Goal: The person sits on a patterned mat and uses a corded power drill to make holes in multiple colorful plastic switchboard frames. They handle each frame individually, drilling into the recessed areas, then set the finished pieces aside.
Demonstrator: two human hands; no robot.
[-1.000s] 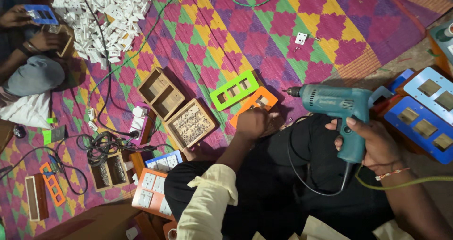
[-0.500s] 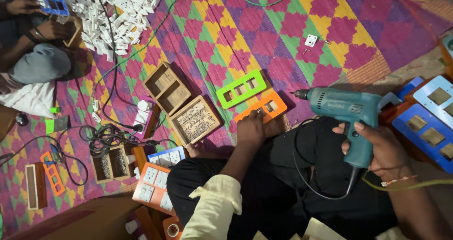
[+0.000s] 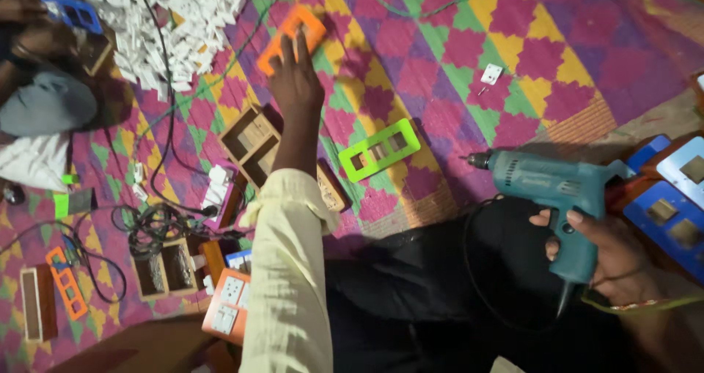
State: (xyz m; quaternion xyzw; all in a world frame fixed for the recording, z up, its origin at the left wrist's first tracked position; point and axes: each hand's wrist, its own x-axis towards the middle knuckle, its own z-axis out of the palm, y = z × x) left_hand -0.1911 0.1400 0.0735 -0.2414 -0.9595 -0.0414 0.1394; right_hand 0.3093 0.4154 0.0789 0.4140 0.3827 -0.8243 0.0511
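At the far end of your outstretched arm, your left hand [image 3: 295, 79] grips an orange switch frame [image 3: 293, 37] over the patterned mat [image 3: 469, 50], white parts heap [image 3: 176, 13] just left of it. Your right hand [image 3: 598, 252] is closed round the teal drill [image 3: 546, 186] grip; green frame [image 3: 379, 150] lies between both hands.

The mat [image 3: 557, 43] was woven cloth, coarse and matt, in bright diamonds. The frame [image 3: 292, 37] in the left hand [image 3: 295, 79] looked like smooth orange plastic; a green frame [image 3: 378, 150] near the mat's middle had the same slight gloss. The drill [image 3: 551, 197] in the right hand [image 3: 612, 259] had a matt teal plastic body and a dark metal chuck. The boxes [image 3: 253, 144] were bare, dull wood. The sleeve [image 3: 286, 270] was pale, soft cloth.
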